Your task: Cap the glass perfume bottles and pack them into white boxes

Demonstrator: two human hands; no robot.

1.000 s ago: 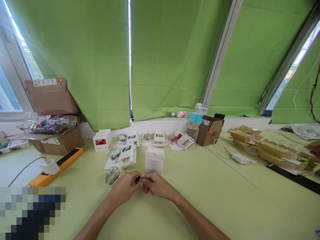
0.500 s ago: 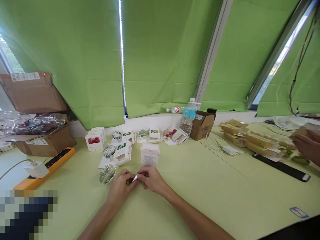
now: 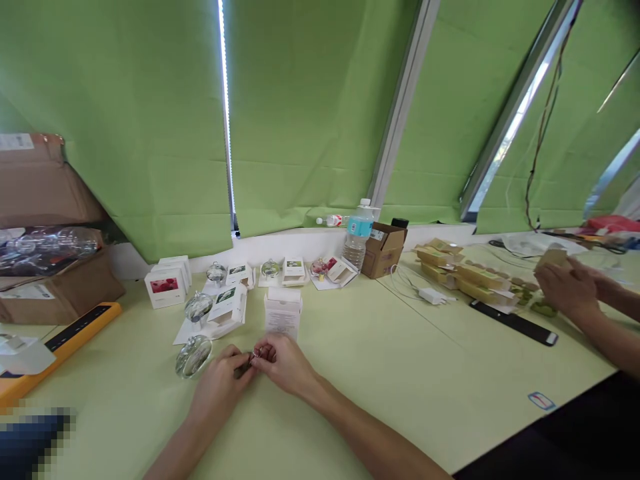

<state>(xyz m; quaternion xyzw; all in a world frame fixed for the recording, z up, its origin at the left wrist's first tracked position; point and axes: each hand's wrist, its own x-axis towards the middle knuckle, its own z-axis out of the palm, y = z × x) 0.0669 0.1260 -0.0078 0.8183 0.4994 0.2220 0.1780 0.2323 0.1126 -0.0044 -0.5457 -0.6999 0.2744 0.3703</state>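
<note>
My left hand [image 3: 220, 381] and my right hand [image 3: 283, 362] meet low on the pale green table [image 3: 380, 347], fingers pinched together on a small dark and silvery object [image 3: 247, 365] held between them. A clear round glass bottle [image 3: 193, 355] lies on the table just left of my left hand. A white upright box [image 3: 283, 313] stands just beyond my right hand. Behind it lie an open white box [image 3: 228, 307] and another glass bottle [image 3: 199, 307].
A row of small white boxes [image 3: 165, 283] and glass bottles runs along the back. A water bottle [image 3: 357, 235] and a small cardboard box [image 3: 383, 250] stand beyond. An orange power strip [image 3: 60, 340] lies left. Another person's hands [image 3: 565, 288] work at right beside tan boxes [image 3: 465, 273].
The view has swung to the right, bringing another person's hands and arms into sight. My hands stay together on the small object, which has shifted slightly between the fingers.
</note>
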